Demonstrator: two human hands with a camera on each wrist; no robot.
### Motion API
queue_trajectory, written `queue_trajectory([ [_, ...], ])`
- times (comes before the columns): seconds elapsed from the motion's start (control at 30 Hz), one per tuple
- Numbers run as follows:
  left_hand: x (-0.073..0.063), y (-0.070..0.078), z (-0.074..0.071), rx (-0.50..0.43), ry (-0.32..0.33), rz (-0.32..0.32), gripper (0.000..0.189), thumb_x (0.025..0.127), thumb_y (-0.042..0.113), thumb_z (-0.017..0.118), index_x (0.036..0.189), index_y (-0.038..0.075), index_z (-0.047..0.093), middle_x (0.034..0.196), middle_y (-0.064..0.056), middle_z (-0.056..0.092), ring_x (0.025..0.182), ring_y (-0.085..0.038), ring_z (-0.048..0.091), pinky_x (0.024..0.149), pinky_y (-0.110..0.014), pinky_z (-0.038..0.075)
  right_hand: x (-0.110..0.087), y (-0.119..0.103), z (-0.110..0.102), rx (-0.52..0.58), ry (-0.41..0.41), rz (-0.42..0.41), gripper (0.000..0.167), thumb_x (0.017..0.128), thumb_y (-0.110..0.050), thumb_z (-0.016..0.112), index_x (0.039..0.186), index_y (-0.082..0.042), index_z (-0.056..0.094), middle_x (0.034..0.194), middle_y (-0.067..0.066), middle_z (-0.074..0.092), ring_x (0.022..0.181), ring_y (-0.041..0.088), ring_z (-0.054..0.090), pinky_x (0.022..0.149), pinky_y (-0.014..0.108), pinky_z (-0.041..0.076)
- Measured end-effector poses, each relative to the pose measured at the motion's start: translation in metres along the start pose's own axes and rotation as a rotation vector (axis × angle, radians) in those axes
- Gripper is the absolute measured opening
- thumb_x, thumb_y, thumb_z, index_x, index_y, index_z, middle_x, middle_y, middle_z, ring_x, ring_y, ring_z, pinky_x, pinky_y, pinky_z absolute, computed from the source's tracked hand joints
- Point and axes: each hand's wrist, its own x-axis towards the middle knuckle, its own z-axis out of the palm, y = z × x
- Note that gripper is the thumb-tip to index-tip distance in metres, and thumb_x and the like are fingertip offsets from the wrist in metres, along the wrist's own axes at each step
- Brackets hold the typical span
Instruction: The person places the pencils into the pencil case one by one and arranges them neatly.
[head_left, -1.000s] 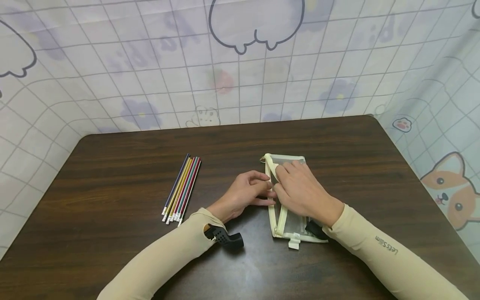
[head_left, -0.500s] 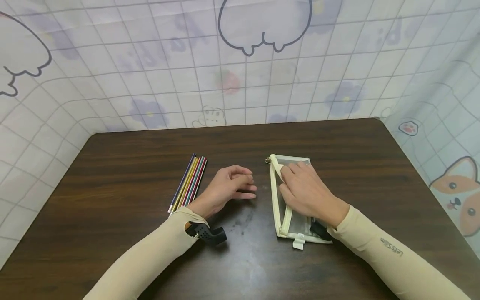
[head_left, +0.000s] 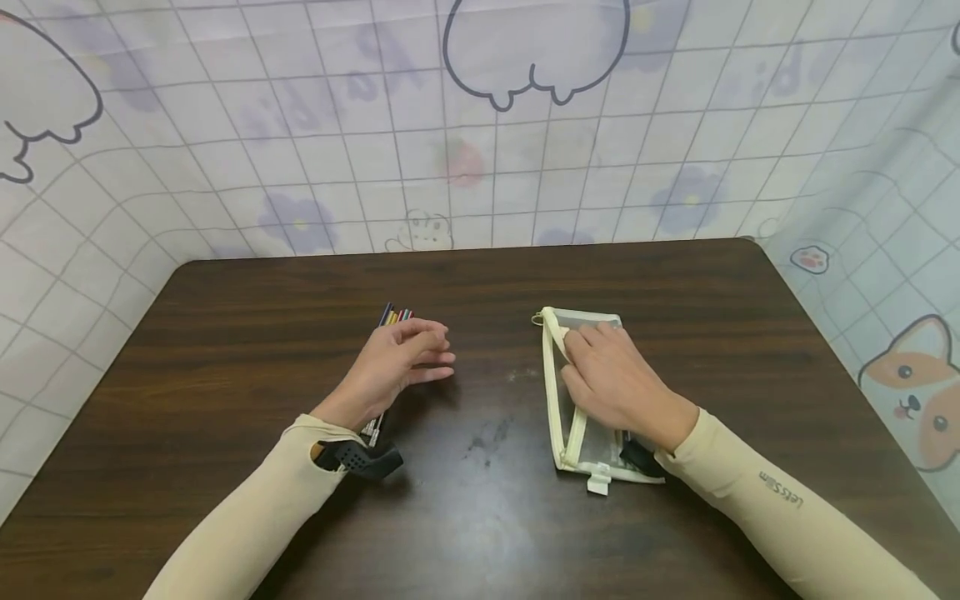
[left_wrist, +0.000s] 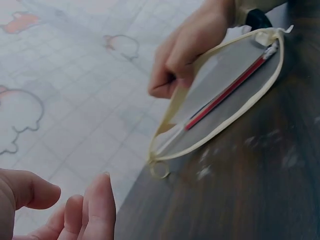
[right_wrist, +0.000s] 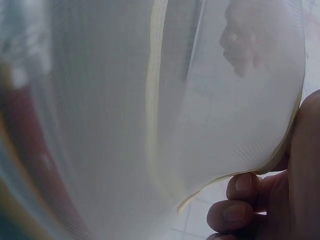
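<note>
A translucent mesh pencil case [head_left: 551,400] with cream zipper edging lies on the right side of the table, its mouth held apart. My right hand [head_left: 618,375] pinches its upper zipper edge, also plain in the right wrist view, where fingers [right_wrist: 242,185] grip the cream border. Inside the case, the left wrist view reveals a red pencil [left_wrist: 225,95] with a white eraser end. My left hand [head_left: 393,367], holding nothing, hovers over a bundle of coloured pencils [head_left: 396,317]. Hand and wrist hide most of that bundle; only its ends show.
The dark wooden table [head_left: 480,517] runs back to a patterned, grid-printed curtain [head_left: 337,142]. A small ring [left_wrist: 160,169] hangs from one corner of the case. Black wrist cameras sit at both sleeves.
My left hand has moved left from the case's mouth to above the pencils, carrying nothing. My right hand keeps its grip on the case's edge.
</note>
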Motion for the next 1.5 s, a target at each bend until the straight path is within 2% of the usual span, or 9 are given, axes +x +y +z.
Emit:
queue_trajectory([
  [0.2, -0.003, 0.002, -0.016, -0.039, 0.045, 0.008, 0.045, 0.106, 0.018, 0.059, 0.141, -0.008, 0.051, 0.117, -0.014, 0.062, 0.1, -0.017, 0.074, 0.092, -0.032, 0.065, 0.002, 0.004, 0.0, 0.027, -0.017, 0.028, 0.02, 0.094, -0.012, 0.044, 0.074, -0.013, 0.042, 0.07, 0.002, 0.039, 0.069, 0.021, 0.033, 0.068, 0.029, 0.027],
  [0.37, -0.005, 0.003, -0.026, -0.05, 0.056, 0.017, 0.05, 0.105, 0.023, 0.062, 0.143, -0.007, 0.05, 0.115, -0.012, 0.063, 0.101, -0.016, 0.074, 0.094, -0.03, 0.064, 0.005, 0.006, -0.003, 0.043, -0.022, 0.06, 0.02, 0.094, -0.013, 0.044, 0.074, -0.013, 0.043, 0.071, 0.002, 0.041, 0.07, 0.022, 0.034, 0.068, 0.03, 0.027],
  [0.63, -0.006, 0.003, -0.032, -0.086, 0.075, 0.031, 0.048, 0.104, 0.019, 0.062, 0.142, -0.008, 0.05, 0.107, -0.005, 0.066, 0.093, -0.01, 0.075, 0.093, -0.026, 0.063, 0.011, 0.008, -0.008, 0.026, -0.059, 0.098, 0.022, 0.096, -0.015, 0.043, 0.074, -0.012, 0.045, 0.072, 0.003, 0.045, 0.071, 0.024, 0.039, 0.067, 0.032, 0.032],
  [0.8, -0.006, 0.004, -0.036, -0.102, 0.092, 0.044, 0.048, 0.104, 0.018, 0.062, 0.142, -0.008, 0.049, 0.104, -0.003, 0.069, 0.091, -0.01, 0.074, 0.091, -0.024, 0.064, 0.012, 0.012, -0.013, 0.057, -0.082, 0.156, 0.022, 0.096, -0.014, 0.04, 0.074, -0.012, 0.044, 0.072, 0.004, 0.045, 0.072, 0.025, 0.038, 0.069, 0.032, 0.03],
  [0.93, -0.007, 0.005, -0.04, -0.116, 0.095, 0.045, 0.048, 0.104, 0.018, 0.063, 0.141, -0.009, 0.048, 0.103, -0.002, 0.069, 0.091, -0.01, 0.074, 0.091, -0.025, 0.064, 0.011, 0.013, -0.015, 0.075, -0.098, 0.17, 0.022, 0.096, -0.013, 0.04, 0.074, -0.012, 0.044, 0.073, 0.004, 0.044, 0.073, 0.024, 0.037, 0.071, 0.032, 0.03],
  [1.07, -0.007, 0.005, -0.045, -0.076, 0.076, 0.036, 0.048, 0.103, 0.021, 0.065, 0.139, -0.007, 0.05, 0.107, -0.004, 0.069, 0.096, -0.013, 0.075, 0.092, -0.025, 0.064, 0.008, 0.014, -0.013, 0.07, -0.124, 0.158, 0.023, 0.097, -0.014, 0.04, 0.074, -0.012, 0.044, 0.073, 0.004, 0.044, 0.073, 0.023, 0.037, 0.073, 0.032, 0.029],
  [1.2, -0.006, 0.005, -0.054, -0.023, 0.064, 0.03, 0.051, 0.102, 0.024, 0.068, 0.139, -0.007, 0.051, 0.111, -0.007, 0.069, 0.098, -0.013, 0.075, 0.093, -0.025, 0.064, 0.006, 0.014, -0.013, 0.061, -0.115, 0.151, 0.023, 0.096, -0.013, 0.041, 0.073, -0.012, 0.044, 0.072, 0.003, 0.044, 0.074, 0.023, 0.039, 0.074, 0.033, 0.031],
  [1.5, -0.007, 0.005, -0.079, 0.068, 0.085, 0.015, 0.055, 0.102, 0.027, 0.068, 0.14, -0.007, 0.05, 0.116, -0.008, 0.069, 0.1, -0.013, 0.074, 0.093, -0.022, 0.063, 0.005, 0.014, -0.014, 0.067, -0.1, 0.145, 0.022, 0.095, -0.013, 0.042, 0.073, -0.013, 0.044, 0.071, 0.004, 0.042, 0.072, 0.023, 0.037, 0.072, 0.032, 0.029],
])
